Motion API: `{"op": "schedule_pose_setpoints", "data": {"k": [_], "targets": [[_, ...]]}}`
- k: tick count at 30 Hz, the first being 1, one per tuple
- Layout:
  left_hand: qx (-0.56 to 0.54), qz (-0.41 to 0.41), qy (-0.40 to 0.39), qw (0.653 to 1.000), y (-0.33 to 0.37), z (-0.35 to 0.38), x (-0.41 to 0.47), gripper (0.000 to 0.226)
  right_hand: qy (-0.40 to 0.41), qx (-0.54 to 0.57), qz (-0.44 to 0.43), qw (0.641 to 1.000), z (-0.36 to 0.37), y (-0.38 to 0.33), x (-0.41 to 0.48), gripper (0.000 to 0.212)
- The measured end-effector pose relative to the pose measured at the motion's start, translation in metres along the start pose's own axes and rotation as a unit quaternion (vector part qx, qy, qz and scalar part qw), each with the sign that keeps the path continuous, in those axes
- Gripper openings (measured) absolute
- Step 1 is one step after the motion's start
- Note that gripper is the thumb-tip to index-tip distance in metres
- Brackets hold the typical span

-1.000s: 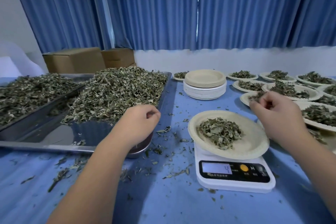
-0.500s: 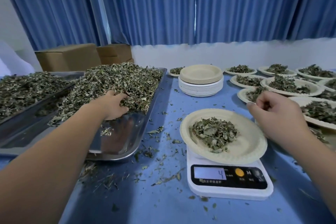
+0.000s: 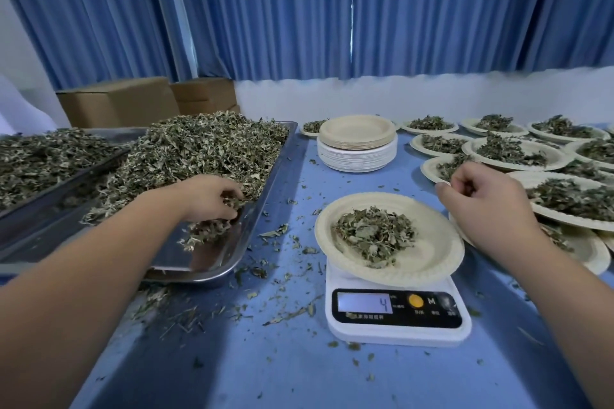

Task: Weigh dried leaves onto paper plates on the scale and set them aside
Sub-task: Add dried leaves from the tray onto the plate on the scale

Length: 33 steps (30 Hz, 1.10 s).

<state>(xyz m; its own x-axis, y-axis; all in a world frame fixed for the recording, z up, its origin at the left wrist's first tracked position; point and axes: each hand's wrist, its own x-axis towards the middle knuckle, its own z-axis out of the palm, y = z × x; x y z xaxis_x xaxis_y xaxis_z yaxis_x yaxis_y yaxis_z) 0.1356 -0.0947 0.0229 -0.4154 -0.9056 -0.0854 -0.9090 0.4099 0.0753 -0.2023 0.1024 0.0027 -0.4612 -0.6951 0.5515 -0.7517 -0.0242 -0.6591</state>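
Head view. A: Scale (image 3: pixel 397 312) reads 4; plate (image 3: pixel 432 259) overhangs it, small pile of leaves (image 3: pixel 373 234) centred; a heavy drop could tip it.
B: Hands?
A: Right hand (image 3: pixel 488 202) curled beside the plate's far rim; holding anything, I cannot tell; left hand (image 3: pixel 209 197) clutches leaves in the tray (image 3: pixel 206 259); too big a fistful would overshoot, I judge; crumbs could scatter on the tabletop (image 3: pixel 299 375).
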Motion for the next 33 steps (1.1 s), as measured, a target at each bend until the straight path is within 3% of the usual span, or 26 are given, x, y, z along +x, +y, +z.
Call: {"op": "schedule_pose_setpoints", "data": {"k": [4,6,8,13,19,23,29,33], "targets": [[0.068,-0.033,-0.018,0.997,0.008,0.004,-0.009,0.068,0.000,0.012,0.009,1.000,-0.002,-0.001,-0.002,0.032],[0.058,-0.040,-0.087,0.994,0.010,0.009,-0.016,0.066,0.000,0.014,0.011,1.000,-0.002,-0.001,-0.002,0.032],[0.054,-0.030,-0.105,0.993,0.014,0.012,-0.024,0.063,0.004,0.021,0.010,1.000,-0.003,0.000,-0.002,0.031],[0.054,0.030,-0.004,0.998,0.027,0.013,-0.042,0.044,-0.001,0.030,0.022,0.999,-0.004,0.000,-0.002,0.031],[0.028,0.020,0.008,0.999,0.029,0.012,-0.054,0.032,-0.012,0.036,0.016,0.999,-0.006,-0.002,-0.003,0.032],[-0.032,0.014,0.022,0.999,0.022,0.004,-0.056,0.021,-0.007,0.036,0.017,0.999,-0.007,-0.003,-0.003,0.032],[-0.151,0.020,0.086,0.985,0.034,-0.020,-0.064,0.023,-0.004,0.037,0.018,0.999,-0.008,-0.001,-0.003,0.032],[-0.234,0.070,0.125,0.962,0.070,-0.043,-0.071,0.021,-0.005,0.034,0.015,0.999,-0.007,0.000,-0.002,0.033]]}}
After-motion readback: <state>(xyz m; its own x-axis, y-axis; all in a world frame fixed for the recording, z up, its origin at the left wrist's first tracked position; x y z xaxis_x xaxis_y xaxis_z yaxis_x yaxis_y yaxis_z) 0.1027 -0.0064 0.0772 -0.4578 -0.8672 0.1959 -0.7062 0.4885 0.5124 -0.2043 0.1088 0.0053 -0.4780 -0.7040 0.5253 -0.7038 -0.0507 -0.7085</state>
